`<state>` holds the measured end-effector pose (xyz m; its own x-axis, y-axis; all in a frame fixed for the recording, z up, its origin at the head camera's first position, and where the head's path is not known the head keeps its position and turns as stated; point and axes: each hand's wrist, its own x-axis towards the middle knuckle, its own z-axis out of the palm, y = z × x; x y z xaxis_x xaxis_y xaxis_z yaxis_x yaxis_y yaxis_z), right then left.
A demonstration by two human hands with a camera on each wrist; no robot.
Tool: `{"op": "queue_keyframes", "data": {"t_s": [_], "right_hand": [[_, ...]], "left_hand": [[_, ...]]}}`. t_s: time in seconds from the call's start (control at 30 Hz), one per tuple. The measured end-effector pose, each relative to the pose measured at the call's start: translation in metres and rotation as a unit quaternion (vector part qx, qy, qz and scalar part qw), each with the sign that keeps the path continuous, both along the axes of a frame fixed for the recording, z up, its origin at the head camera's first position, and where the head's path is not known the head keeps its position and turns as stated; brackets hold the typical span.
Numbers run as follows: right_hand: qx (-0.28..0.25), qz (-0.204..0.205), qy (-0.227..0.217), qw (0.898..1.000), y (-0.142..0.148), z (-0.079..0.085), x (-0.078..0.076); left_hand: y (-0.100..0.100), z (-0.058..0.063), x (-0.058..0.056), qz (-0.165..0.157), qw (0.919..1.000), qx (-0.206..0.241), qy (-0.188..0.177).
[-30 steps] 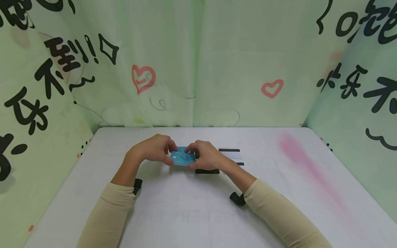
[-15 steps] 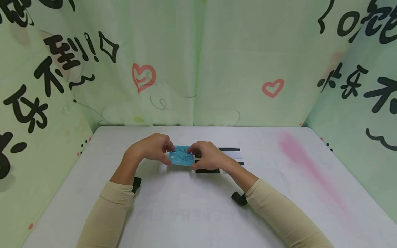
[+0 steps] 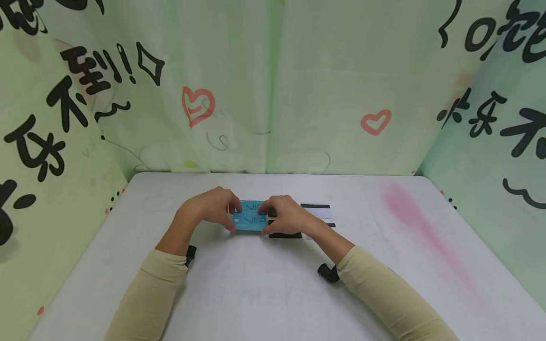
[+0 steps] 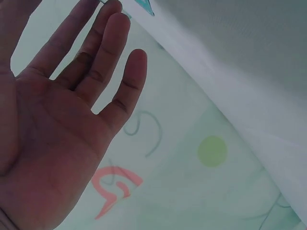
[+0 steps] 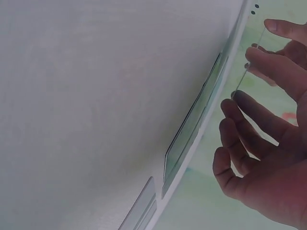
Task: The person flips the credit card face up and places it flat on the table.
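Blue card (image 3: pixel 249 219) sits pinched at its left end by my left hand (image 3: pixel 214 205) and at its right by my right hand (image 3: pixel 286 215), over the tabletop (image 3: pixel 256 289) near striped cards (image 3: pixel 316 213), probably to keep it steady with its face showing.

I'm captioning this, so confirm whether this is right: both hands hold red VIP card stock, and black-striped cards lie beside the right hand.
Wrong on colour: the VIP card stock is blue, not red, as the head view shows. The left hand and right hand do hold it, and black-striped cards do lie beside the right hand.
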<state>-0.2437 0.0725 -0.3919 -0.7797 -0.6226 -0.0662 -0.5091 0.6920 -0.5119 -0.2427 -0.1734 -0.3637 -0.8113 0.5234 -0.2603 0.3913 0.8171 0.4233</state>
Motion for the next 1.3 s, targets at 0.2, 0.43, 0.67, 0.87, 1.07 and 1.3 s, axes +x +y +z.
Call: {"op": "queue_keyframes", "data": {"t_s": [0.2, 0.43, 0.67, 0.87, 1.07, 1.3], "right_hand": [[0.021, 0.01, 0.001, 1.0, -0.003, -0.002, -0.003], [0.039, 0.02, -0.002, 0.999, -0.005, -0.002, -0.004], [0.045, 0.02, -0.009, 0.999, -0.007, -0.001, -0.004], [0.048, 0.025, -0.003, 0.999, -0.008, -0.002, -0.005], [0.042, 0.02, -0.01, 0.999, -0.008, -0.002, -0.004], [0.036, 0.03, -0.008, 0.999, -0.008, -0.004, -0.003]], "left_hand": [[0.003, -0.003, -0.001, 0.0, 0.9998, -0.022, -0.003], [0.006, -0.005, 0.0, 0.008, 0.9993, -0.035, -0.013], [0.007, -0.007, 0.0, 0.009, 0.9991, -0.038, -0.014], [0.008, -0.007, 0.0, 0.002, 0.9991, -0.041, -0.013], [0.01, -0.008, 0.0, 0.005, 0.9992, -0.039, -0.011], [0.01, -0.011, 0.0, 0.002, 0.999, -0.043, -0.009]]}}
